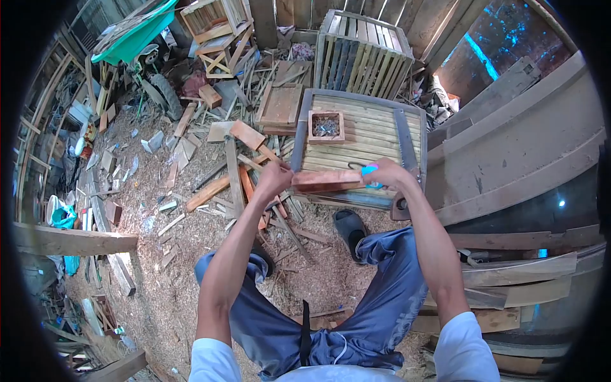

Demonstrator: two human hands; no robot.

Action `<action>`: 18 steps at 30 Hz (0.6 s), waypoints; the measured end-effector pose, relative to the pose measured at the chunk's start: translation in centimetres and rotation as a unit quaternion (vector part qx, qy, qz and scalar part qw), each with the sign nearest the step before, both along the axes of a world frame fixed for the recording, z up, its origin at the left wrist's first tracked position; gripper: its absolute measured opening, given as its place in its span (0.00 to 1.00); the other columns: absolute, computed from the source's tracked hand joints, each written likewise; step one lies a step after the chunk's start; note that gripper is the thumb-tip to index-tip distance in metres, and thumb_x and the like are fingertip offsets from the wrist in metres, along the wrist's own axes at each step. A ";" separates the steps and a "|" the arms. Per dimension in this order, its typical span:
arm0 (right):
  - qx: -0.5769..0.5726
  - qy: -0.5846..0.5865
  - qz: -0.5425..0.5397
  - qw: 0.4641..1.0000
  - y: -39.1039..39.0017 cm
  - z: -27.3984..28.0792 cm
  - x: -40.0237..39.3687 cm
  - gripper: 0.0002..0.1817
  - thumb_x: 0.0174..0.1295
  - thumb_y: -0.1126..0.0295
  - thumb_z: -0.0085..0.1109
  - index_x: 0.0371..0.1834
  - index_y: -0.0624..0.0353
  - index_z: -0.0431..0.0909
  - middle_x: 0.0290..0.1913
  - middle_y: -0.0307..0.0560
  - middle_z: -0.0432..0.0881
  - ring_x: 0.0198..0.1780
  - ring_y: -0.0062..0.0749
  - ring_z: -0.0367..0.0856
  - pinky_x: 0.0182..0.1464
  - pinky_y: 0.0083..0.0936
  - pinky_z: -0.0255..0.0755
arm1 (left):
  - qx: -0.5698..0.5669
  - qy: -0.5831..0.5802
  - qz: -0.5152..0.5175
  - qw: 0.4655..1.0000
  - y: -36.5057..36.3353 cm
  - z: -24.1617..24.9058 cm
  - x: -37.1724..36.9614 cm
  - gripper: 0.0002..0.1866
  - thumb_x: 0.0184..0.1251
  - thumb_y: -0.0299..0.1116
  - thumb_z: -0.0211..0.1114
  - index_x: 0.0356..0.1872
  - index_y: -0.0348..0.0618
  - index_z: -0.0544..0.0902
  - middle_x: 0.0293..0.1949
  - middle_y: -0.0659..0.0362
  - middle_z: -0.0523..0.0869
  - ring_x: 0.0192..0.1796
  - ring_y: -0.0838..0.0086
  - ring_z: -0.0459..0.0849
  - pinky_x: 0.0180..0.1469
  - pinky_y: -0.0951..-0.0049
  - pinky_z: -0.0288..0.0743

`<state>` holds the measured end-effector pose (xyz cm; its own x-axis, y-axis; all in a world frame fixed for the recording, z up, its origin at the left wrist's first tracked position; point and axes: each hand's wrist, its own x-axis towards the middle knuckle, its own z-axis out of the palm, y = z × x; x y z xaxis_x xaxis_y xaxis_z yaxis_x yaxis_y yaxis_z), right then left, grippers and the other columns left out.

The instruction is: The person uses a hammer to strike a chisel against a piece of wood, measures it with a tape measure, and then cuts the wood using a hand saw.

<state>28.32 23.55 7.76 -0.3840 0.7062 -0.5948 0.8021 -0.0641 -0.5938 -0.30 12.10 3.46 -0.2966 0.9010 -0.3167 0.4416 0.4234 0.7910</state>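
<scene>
A reddish-brown wooden piece (326,181) lies crosswise in front of me, over the near edge of the slatted bench top (372,137). My left hand (276,179) is closed at its left end, fingers pinching the corner. At the right end, my right hand (388,174) is wrapped round a small bright-blue object (369,172) with a touch of pink. The fingers cover most of this object, so I cannot tell its kind. Farther back on the bench sits a square wooden box (326,139) with small dark metal bits inside, perhaps nails.
A slatted crate (363,63) stands behind the bench, and stacked wooden frames (219,38) are at the back left. Offcuts (210,192) and sawdust cover the floor on the left. A dark sandal (350,230) is below the bench. Stacked planks (519,274) line the right side.
</scene>
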 end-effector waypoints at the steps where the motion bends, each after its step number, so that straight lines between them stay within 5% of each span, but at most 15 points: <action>1: 0.005 0.011 -0.005 1.000 0.2 0.4 0.0 0.17 0.37 0.62 0.68 0.27 0.63 0.80 0.26 0.42 0.80 0.25 0.27 0.77 0.25 0.26 0.72 | -0.007 0.000 -0.007 1.000 0.0 1.2 0.0 0.18 0.59 0.27 0.59 0.47 0.23 0.76 0.32 0.48 0.85 0.35 0.73 0.84 0.38 0.76 0.77; 4: 0.031 0.061 -0.057 0.996 0.4 0.2 -0.1 0.15 0.39 0.64 0.68 0.27 0.62 0.80 0.25 0.42 0.80 0.25 0.26 0.76 0.25 0.26 0.71 | 0.022 -0.125 0.048 0.991 0.5 0.9 -0.2 0.20 0.62 0.25 0.56 0.53 0.24 0.70 0.38 0.47 0.84 0.36 0.72 0.84 0.39 0.76 0.78; 18: 0.002 0.012 -0.053 0.999 0.6 -0.4 -1.4 0.16 0.39 0.62 0.69 0.24 0.62 0.78 0.23 0.43 0.77 0.22 0.28 0.75 0.22 0.26 0.69 | 0.006 -0.175 0.073 0.982 0.7 -1.7 -0.9 0.22 0.62 0.22 0.56 0.56 0.22 0.65 0.39 0.46 0.84 0.36 0.70 0.85 0.38 0.78 0.79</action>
